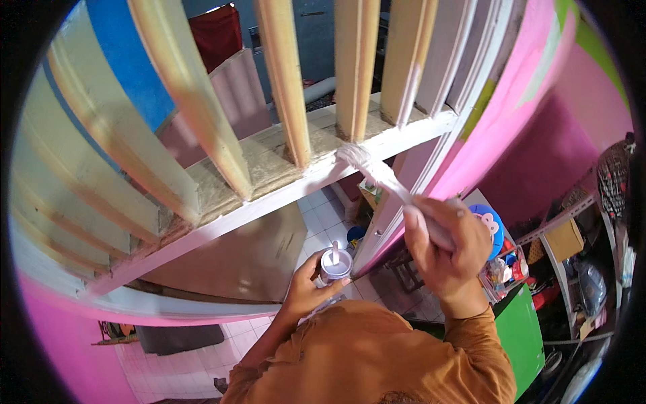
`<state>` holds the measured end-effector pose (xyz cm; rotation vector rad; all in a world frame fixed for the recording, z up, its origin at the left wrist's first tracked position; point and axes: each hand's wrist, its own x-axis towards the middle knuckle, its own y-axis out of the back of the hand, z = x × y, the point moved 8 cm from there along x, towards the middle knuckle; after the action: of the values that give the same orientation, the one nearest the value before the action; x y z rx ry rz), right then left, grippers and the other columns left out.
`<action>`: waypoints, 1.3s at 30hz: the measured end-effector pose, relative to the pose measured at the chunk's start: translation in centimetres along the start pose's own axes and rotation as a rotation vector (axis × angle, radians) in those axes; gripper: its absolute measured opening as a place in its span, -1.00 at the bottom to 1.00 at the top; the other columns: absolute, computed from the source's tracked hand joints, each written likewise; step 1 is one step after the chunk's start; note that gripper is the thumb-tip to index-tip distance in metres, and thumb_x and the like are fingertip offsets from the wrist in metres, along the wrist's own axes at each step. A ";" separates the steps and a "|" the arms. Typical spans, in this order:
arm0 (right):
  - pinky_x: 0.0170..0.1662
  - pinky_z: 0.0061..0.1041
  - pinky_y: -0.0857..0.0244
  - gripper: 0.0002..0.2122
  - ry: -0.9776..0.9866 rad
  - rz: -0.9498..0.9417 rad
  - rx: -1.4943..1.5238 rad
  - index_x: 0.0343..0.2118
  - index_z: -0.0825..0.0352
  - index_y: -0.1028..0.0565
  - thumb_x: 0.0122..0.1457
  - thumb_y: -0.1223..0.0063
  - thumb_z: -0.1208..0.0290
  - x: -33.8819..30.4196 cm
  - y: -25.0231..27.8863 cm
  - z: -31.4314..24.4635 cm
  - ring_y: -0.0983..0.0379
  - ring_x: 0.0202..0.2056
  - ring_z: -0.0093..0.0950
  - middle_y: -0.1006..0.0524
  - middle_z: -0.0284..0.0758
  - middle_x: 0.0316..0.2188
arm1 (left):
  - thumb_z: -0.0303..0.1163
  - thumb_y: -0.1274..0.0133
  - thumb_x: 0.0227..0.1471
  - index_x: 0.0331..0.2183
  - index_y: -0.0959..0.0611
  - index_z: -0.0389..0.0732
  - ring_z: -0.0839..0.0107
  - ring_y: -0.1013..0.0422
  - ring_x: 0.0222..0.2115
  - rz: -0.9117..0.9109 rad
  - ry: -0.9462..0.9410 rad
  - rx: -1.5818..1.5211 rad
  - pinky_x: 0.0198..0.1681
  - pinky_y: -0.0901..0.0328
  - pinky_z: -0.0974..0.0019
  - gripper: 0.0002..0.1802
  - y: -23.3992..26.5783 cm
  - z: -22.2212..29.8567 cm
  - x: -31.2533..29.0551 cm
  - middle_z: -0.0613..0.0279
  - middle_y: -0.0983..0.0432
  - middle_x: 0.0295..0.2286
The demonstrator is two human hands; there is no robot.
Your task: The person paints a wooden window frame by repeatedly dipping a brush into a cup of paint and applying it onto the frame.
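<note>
My right hand is closed around the handle of a paintbrush coated in white paint. Its bristles appear to touch the edge of a white-painted horizontal rail, close to the foot of a cream slat. Lower down, in front of my chest, my left hand grips a small paint can with white paint inside. A pale stick stands up out of the can. The top of the rail between the slats looks brown and dusty.
Upright slats run along the rail from left to right. Beside them on the right is a pink wall. A brown panel lies below the rail. To the lower right are a green surface, a basket of small items and a cluttered shelf.
</note>
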<state>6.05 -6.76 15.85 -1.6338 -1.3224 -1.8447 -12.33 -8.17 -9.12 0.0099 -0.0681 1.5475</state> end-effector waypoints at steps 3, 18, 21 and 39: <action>-0.56 -0.54 -0.34 -0.76 -0.060 0.022 0.004 -0.28 0.41 -0.56 0.01 -0.39 0.50 0.1 0.5 1.1 -0.53 -0.60 -0.45 -0.63 -0.26 -0.48 | -0.52 -0.34 -0.04 0.12 -0.41 -0.37 0.48 -0.40 -0.04 -0.008 -0.022 -0.051 0.08 -0.27 0.37 -0.30 0.0 -1.0 0.0 0.22 -0.49 -0.08; -0.47 -0.66 -0.32 -0.89 -0.427 0.352 -0.118 -0.35 0.41 -0.56 0.15 -0.28 0.50 -2.8 3.8 10.9 -0.51 -0.55 -0.67 -0.60 -0.26 -0.60 | -0.50 -0.37 -0.09 0.07 -0.45 -0.37 0.51 -0.43 -0.10 0.015 -0.024 -0.029 -0.03 -0.31 0.40 -0.32 -0.1 -2.2 0.3 0.25 -0.52 -0.13; -0.46 -0.63 -0.35 -0.88 -0.488 0.442 -0.123 -0.34 0.41 -0.58 0.15 -0.27 0.48 -3.5 4.6 13.1 -0.56 -0.53 -0.61 -0.63 -0.25 -0.54 | -0.51 -0.37 -0.08 0.06 -0.46 -0.37 0.50 -0.43 -0.10 -0.015 -0.006 0.012 -0.03 -0.32 0.39 -0.33 -0.5 -1.8 0.6 0.25 -0.52 -0.13; -0.49 -0.52 -0.35 -0.84 -0.216 0.215 -0.168 -0.32 0.38 -0.58 0.04 -0.34 0.54 -2.5 1.1 6.1 -0.52 -0.58 -0.40 -0.59 -0.26 -0.53 | -0.50 -0.38 -0.09 0.10 -0.44 -0.37 0.46 -0.41 -0.03 0.015 -0.034 0.020 0.09 -0.29 0.33 -0.28 -0.4 -1.4 0.8 0.20 -0.49 -0.07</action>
<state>11.17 -3.16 13.44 -2.0249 -1.0442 -1.7298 -11.87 -7.30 -10.41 0.0516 -0.0804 1.5635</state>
